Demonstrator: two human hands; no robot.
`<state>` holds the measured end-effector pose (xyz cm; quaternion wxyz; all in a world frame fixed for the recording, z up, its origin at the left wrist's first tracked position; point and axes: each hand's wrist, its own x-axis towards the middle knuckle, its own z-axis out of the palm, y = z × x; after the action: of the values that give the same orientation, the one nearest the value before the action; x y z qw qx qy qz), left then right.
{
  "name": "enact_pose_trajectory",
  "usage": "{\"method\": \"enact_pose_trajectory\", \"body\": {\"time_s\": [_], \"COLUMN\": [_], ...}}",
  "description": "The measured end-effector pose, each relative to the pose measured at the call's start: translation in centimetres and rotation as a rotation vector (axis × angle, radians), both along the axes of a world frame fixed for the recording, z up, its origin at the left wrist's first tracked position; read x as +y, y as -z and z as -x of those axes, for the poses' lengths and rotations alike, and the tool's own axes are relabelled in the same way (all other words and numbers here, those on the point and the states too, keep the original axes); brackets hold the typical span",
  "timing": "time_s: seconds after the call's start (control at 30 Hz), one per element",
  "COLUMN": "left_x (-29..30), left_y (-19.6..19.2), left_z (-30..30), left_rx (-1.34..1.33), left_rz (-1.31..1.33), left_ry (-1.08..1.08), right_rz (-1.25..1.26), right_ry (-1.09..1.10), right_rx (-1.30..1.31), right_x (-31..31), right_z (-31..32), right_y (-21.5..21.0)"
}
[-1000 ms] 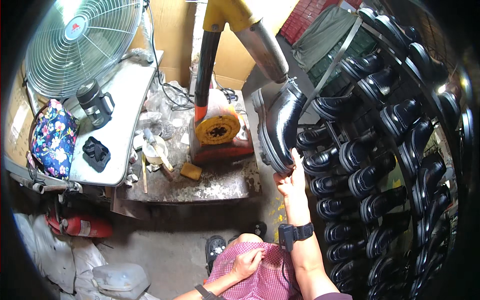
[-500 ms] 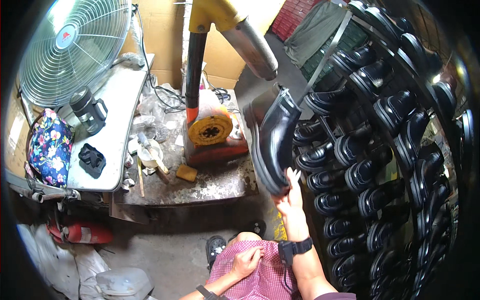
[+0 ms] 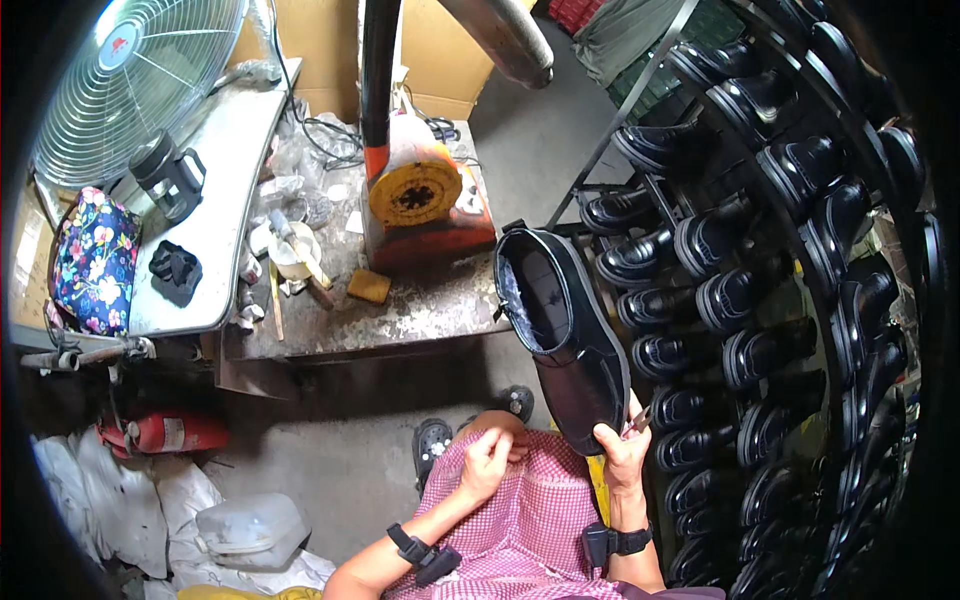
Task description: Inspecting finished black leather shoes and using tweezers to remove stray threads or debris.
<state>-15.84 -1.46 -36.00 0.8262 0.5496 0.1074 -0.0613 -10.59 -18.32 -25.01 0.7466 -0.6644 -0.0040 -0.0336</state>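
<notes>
A fan (image 3: 135,95) fills the upper left, above a tabletop (image 3: 220,235) bearing a flask (image 3: 168,180), a cloth bundle (image 3: 175,272) below it and a bag (image 3: 97,262) at their left. At upper centre, a machine (image 3: 415,200) stands on a bench (image 3: 425,312), with a cup (image 3: 292,262) and a block (image 3: 369,286) to its left. At lower left, a fire extinguisher (image 3: 170,433) is above a jug (image 3: 253,530). Right of centre, a boot (image 3: 590,365) has its toe in the right hand (image 3: 625,455), left of racked shoes (image 3: 765,352); the left hand (image 3: 490,463) is over the lap (image 3: 530,510).
</notes>
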Motion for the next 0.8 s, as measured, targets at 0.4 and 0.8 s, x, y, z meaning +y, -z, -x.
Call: {"method": "enact_pose_trajectory", "body": {"time_s": [0.4, 0.8], "left_x": [1.9, 1.9], "left_y": [-6.2, -6.8], "left_z": [-3.3, -1.9], "left_rx": [-0.192, -0.116], "left_rz": [-0.025, -0.035], "left_ry": [-0.226, -0.045], "right_rz": [0.174, 0.065], "right_ry": [0.014, -0.135], "right_rx": [0.008, 0.066], "right_x": [0.4, 0.4], "right_z": [2.8, 5.3], "right_y": [0.4, 0.8]}}
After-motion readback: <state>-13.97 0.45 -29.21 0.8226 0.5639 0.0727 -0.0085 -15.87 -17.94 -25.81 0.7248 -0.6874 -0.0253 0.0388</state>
